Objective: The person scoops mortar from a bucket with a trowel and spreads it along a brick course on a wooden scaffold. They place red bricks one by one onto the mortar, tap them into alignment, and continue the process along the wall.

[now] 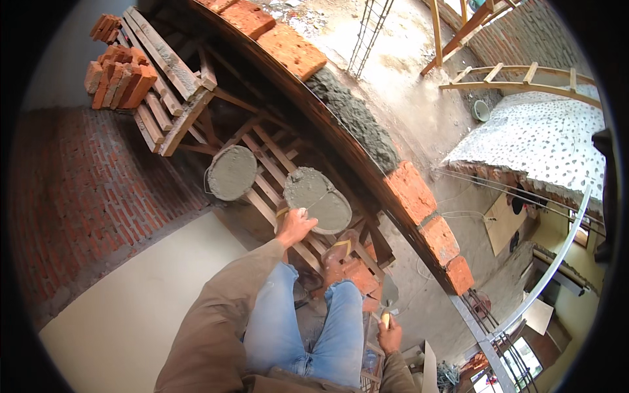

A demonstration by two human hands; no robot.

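Note:
My left hand (297, 228) is closed at the near rim of a bucket of grey mortar (306, 187), gripping its thin wire handle. A second bucket of mortar (233, 173) stands to the left on the wooden slats. Low on the right, my right hand (391, 335) is wrapped round the pale handle of a trowel (389, 293), its blade pointing away from me. Ahead runs a brick wall top, where a bed of wet mortar (357, 114) lies between orange bricks (293, 50) on the far side and more bricks (411, 188) nearer.
Wooden scaffold slats (265, 206) lie beneath the buckets and my feet. Several loose bricks (357, 275) sit by my right foot. A brick stack (116, 85) rests by a timber platform (164, 59) at upper left. Beyond the wall is a drop to a lower floor (452, 216).

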